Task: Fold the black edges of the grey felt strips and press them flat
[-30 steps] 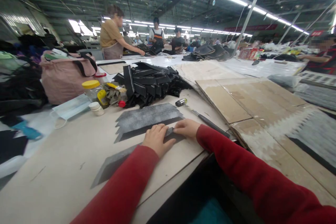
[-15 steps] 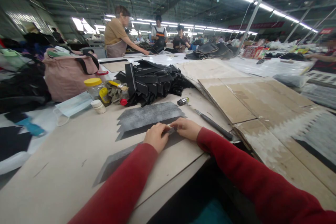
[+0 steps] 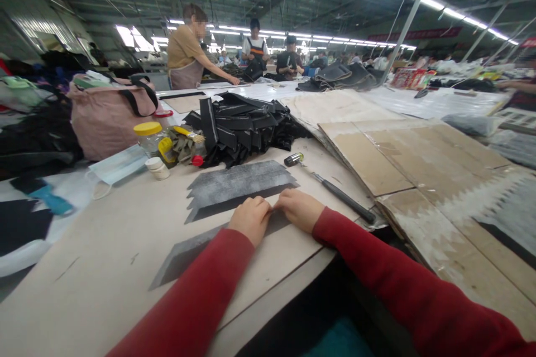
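Observation:
My left hand and my right hand meet over a dark grey strip with slanted ends, lying on the tabletop. Thumbs and fingertips of both are closed together at the strip's far edge, pinching it; the exact grip is partly hidden behind the fingers. Just beyond them, a fanned stack of similar strips shows grey, whitish-coated faces. A hammer with a black handle lies to the right of my right hand.
Behind the stack is a heap of folded black strips. Left of it stand a yellow-lidded jar, a small white bottle and a face mask. Cardboard sheets cover the right side. A co-worker reaches over a farther table.
My fingers have drawn closer together at the strip's edge, and the piece seen between them before is now hidden. The view has shifted slightly.

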Motion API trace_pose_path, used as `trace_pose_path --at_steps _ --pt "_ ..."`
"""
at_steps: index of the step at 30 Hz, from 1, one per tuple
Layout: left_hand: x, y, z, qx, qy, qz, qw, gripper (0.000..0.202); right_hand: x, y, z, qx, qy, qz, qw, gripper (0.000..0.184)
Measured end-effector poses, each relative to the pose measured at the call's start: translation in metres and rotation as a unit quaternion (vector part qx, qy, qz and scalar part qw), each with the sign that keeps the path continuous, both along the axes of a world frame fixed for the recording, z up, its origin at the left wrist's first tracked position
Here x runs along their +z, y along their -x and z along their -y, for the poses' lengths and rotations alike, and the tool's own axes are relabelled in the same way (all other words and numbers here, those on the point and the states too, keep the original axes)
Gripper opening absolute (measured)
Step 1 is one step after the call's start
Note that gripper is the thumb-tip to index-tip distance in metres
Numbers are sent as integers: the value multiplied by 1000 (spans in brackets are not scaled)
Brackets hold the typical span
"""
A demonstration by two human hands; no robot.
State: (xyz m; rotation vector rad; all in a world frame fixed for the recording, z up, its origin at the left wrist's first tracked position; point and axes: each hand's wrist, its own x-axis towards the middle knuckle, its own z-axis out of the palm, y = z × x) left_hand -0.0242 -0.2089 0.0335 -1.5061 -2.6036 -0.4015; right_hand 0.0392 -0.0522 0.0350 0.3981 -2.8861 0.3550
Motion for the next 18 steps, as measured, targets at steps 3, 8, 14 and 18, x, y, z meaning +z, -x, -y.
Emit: trace_pose_path --at_steps 3,8,14,18 --pt "4 -4 0 -23 56 -61 996 19 5 -4 8 -22 -77 8 997 19" --pt "6 -1 8 -46 42 -18 998 21 14 -8 21 -54 -132 14 990 17" --pt "1 15 28 -22 -58 108 992 22 5 -5 26 -77 -102 -20 992 26" --pt "-2 17 33 -8 -87 125 988 20 -1 -1 30 -77 -57 -22 995 14"
